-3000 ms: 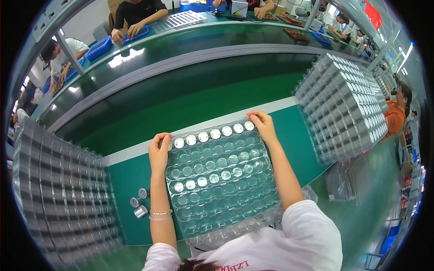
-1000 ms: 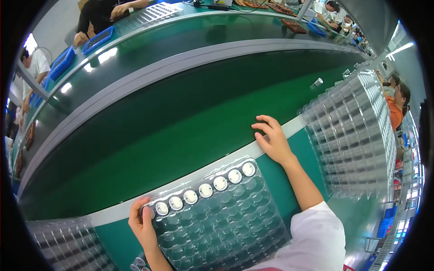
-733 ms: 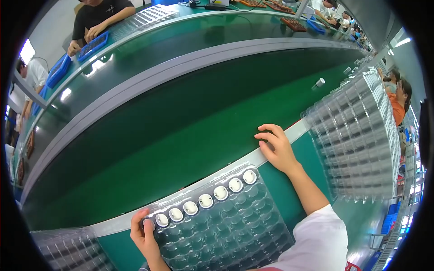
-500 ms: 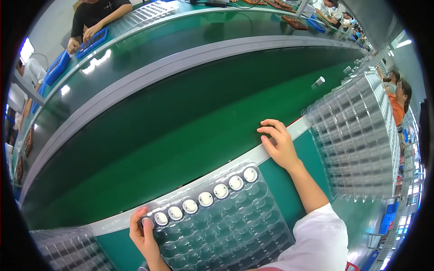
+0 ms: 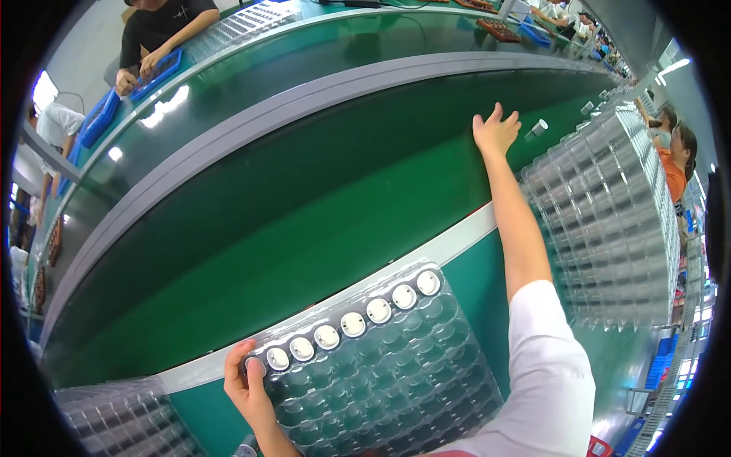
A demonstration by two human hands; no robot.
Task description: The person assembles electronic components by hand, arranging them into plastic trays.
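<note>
My left hand [image 5: 247, 381] is closed at the upper left corner of a clear plastic tray [image 5: 396, 365], its thumb and fingers round a small white-capped cylinder that they partly hide. Several more white round caps [image 5: 352, 324] stand in a row along the tray's far edge; the cells nearer me hold none. My right hand [image 5: 496, 133] reaches out over the green conveyor belt [image 5: 365, 198], fingers spread and nothing in them. Just right of its fingertips a small silvery cylinder with a white end [image 5: 538, 127] sits on the belt, apart from the hand.
A tall stack of clear trays [image 5: 601, 221] rises on the right, beside my right forearm. Another tray stack [image 5: 129, 419] is at the lower left. More small cylinders [image 5: 587, 108] sit farther up the belt. Across the belt a person [image 5: 167, 34] works over a blue tray [image 5: 156, 75].
My right hand has moved forward over the belt, closer to the silvery cylinder, and its fingers have spread. My left hand stays at the tray's corner.
</note>
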